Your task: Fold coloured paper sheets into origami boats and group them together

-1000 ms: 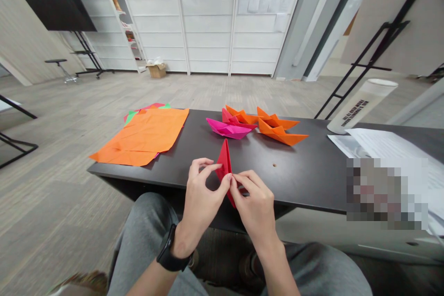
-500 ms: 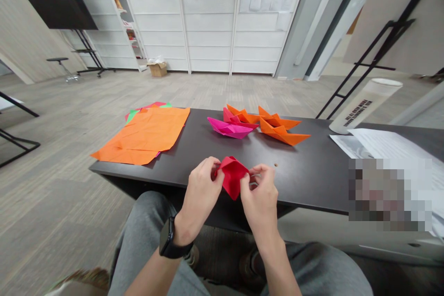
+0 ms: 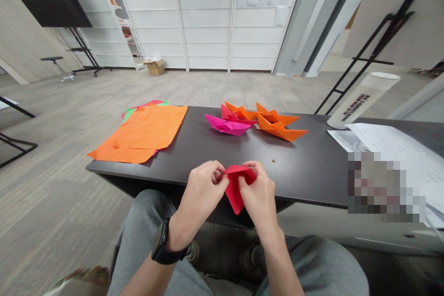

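Just below the frame's centre, my left hand (image 3: 203, 186) pinches the left edge of the red paper (image 3: 234, 198) while my right hand (image 3: 259, 194) pinches its right side, thumb inside, apparently to hold it open.

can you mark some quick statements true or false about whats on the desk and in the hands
1. The left hand and right hand both hold the red paper. True.
2. The black watch is on the right wrist. False: the black watch is on the left wrist.
3. A magenta boat sits on the desk. True.
4. The white cylinder stands left of the magenta boat. False: the white cylinder stands to its right.
5. An orange sheet lies on the desk's left side. True.
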`<state>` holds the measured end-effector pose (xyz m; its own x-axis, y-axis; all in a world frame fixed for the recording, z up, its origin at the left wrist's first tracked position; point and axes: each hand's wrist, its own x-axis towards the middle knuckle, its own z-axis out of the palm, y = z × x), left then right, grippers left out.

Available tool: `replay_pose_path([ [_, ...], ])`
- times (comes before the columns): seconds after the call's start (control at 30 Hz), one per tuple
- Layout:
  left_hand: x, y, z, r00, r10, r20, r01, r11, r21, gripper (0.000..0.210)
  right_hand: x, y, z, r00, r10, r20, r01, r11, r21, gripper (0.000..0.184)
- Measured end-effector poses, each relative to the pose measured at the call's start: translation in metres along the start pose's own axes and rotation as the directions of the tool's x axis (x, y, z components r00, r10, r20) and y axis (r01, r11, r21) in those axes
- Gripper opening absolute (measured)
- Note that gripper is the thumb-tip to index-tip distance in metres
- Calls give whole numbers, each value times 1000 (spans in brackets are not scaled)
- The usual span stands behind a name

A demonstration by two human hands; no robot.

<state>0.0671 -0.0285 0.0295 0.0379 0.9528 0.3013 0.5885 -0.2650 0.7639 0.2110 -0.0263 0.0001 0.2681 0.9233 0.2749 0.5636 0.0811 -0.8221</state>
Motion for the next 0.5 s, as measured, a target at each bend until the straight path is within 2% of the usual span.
replay_pose_path([
  [0.1,6,-5,1,1000,0,-26,0,1000,-23,13,2,2,0,998,-51,45,48,996,72,21],
  [0.27,14,-11,2,1000,-6,-13,5,999,-33,16,6,6,-2,1000,20,22,-23,991,135,22],
  [0.43,13,-13,4,999,44,-13,-44,998,-40,13,6,5,-4,978,-160,133,139,978,155,32],
  [0.5,13,-15,4,996,76,-39,-76,997,-9,17,7,7,-4,975,-195,107,185,977,103,33],
])
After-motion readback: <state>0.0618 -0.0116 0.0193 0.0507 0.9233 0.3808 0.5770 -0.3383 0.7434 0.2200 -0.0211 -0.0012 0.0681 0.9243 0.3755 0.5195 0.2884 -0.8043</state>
